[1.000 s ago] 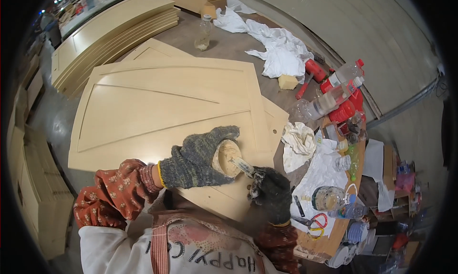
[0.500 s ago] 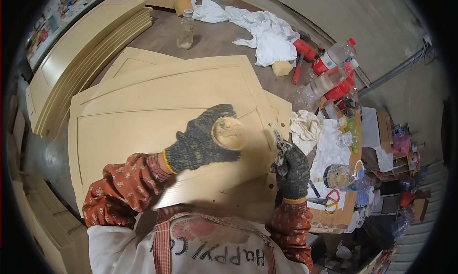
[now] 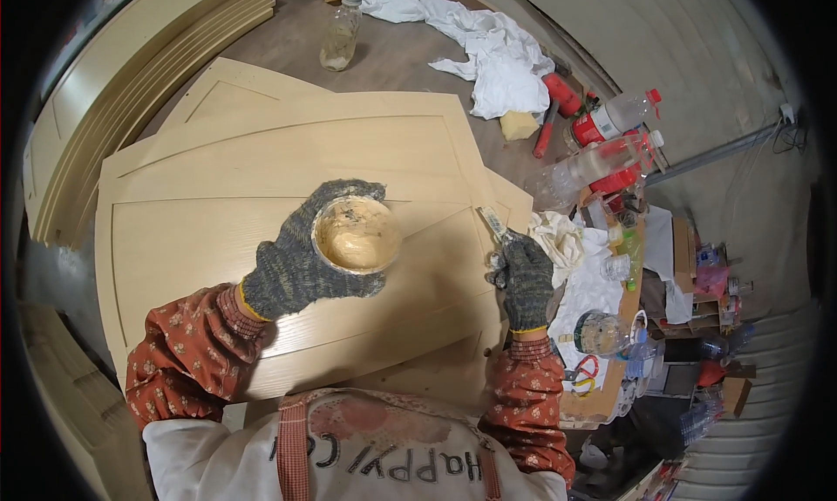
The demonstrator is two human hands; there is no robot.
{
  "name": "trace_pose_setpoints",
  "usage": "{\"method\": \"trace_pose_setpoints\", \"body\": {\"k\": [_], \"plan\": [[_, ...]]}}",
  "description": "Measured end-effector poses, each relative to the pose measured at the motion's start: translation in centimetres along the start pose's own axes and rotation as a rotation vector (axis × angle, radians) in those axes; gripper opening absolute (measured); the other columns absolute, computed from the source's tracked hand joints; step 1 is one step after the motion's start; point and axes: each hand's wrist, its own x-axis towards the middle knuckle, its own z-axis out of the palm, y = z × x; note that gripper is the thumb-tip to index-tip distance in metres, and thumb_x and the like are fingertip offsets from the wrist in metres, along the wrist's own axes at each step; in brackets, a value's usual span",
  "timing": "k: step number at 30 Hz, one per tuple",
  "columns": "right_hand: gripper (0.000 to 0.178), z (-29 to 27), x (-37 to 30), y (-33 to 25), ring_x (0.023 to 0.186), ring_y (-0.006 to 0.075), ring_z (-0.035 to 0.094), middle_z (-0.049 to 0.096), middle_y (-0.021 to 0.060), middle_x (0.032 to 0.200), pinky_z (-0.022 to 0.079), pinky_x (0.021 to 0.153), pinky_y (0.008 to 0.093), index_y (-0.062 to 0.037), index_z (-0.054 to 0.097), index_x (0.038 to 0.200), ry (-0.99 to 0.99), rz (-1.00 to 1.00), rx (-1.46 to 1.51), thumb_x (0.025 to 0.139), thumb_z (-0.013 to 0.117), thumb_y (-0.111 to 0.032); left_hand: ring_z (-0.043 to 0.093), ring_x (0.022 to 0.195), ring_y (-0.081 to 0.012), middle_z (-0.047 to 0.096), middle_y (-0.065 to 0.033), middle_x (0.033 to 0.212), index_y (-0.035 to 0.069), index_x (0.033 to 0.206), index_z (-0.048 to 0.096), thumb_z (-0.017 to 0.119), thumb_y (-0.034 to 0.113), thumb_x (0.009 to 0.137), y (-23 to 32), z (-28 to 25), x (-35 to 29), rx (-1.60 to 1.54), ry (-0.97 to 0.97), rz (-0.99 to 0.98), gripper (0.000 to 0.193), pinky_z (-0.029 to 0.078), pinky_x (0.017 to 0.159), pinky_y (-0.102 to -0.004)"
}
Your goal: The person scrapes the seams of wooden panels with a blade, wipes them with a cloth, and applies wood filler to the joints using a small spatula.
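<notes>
My left hand [image 3: 296, 261], in a dark grey knit glove, is wrapped round a round tub [image 3: 356, 235] of beige putty. Its open mouth faces up, and paste is smeared along the inner wall. Below it lies a cream door panel [image 3: 174, 248] with a raised frame and an arched edge. My right hand [image 3: 526, 283], gloved alike, grips a small flat tool that looks like a putty knife [image 3: 493, 222]. Its thin end points away from me, over the panel's right side. Both hands are above the panel, apart from each other.
More panels stand stacked [image 3: 131, 109] at the far left. A glass bottle [image 3: 341, 34] and white rags [image 3: 501, 56] lie beyond. On the right are plastic bottles [image 3: 610, 156], a yellow sponge [image 3: 519, 124], a clear jug [image 3: 602, 334] and red-and-yellow scissors [image 3: 586, 374].
My left hand has moved left with the tub, and more of the tub's inside shows. My right hand has shifted slightly left, still gripping the tool. The whole view has shifted a little.
</notes>
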Motion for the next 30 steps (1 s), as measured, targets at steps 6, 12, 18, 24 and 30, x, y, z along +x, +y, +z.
{"method": "trace_pose_setpoints", "body": {"k": [6,12,18,24,30], "plan": [[0.019,0.4,0.9,-1.5,0.064,0.008,0.059,0.059,0.0035,0.085,0.051,0.048,0.0224,0.0,0.064,0.106,-0.025,0.27,0.046,0.093,0.056,-0.011,0.059,0.107,-0.0215,0.06,-0.0106,0.118,0.005,0.127,0.049,0.092,0.025,0.058,-0.4,0.0,-0.5,0.323,0.069,0.137,0.084,0.049,0.094,-0.0356],[0.036,-0.5,1.2,0.5,0.076,0.0213,0.062,0.063,0.0098,0.089,0.053,0.062,0.0319,-0.0039,0.065,0.107,-0.096,-0.247,-0.642,0.072,0.069,-0.005,0.061,0.108,-0.0253,0.06,-0.013,0.12,0.004,0.127,0.052,0.092,0.029,0.059,-1.0,0.0,-0.9,0.496,0.061,0.176,0.083,0.051,0.092,-0.0369],[0.028,-1.3,0.8,1.3,0.082,0.0299,0.062,0.062,0.0131,0.095,0.05,0.068,0.0408,-0.0098,0.063,0.105,-0.159,-0.467,-1.104,0.077,0.064,-0.014,0.06,0.111,-0.0254,0.058,-0.0139,0.125,0.002,0.132,0.047,0.092,0.03,0.058,-1.1,-0.7,-1.4,0.563,-0.009,0.127,0.091,0.049,0.095,-0.0371],[0.027,0.6,-0.5,0.1,0.067,0.0314,0.064,0.065,0.0146,0.076,0.051,0.061,0.0417,-0.0099,0.064,0.111,-0.021,-0.329,-0.939,0.087,0.058,-0.021,0.058,0.113,-0.026,0.054,-0.0145,0.13,0.003,0.136,0.041,0.092,0.032,0.058,-1.0,-0.4,-1.3,0.542,-0.012,0.185,0.098,0.048,0.098,-0.0377],[0.037,2.5,-1.0,-0.3,0.05,0.026,0.055,0.055,0.0103,0.064,0.043,0.047,0.0414,-0.0044,0.057,0.123,-0.121,-0.527,-1.199,0.087,0.05,-0.014,0.056,0.115,-0.0252,0.05,-0.014,0.134,0.003,0.138,0.038,0.09,0.028,0.062,-0.9,0.1,-1.8,0.459,-0.034,0.134,0.096,0.05,0.097,-0.0395]]}}
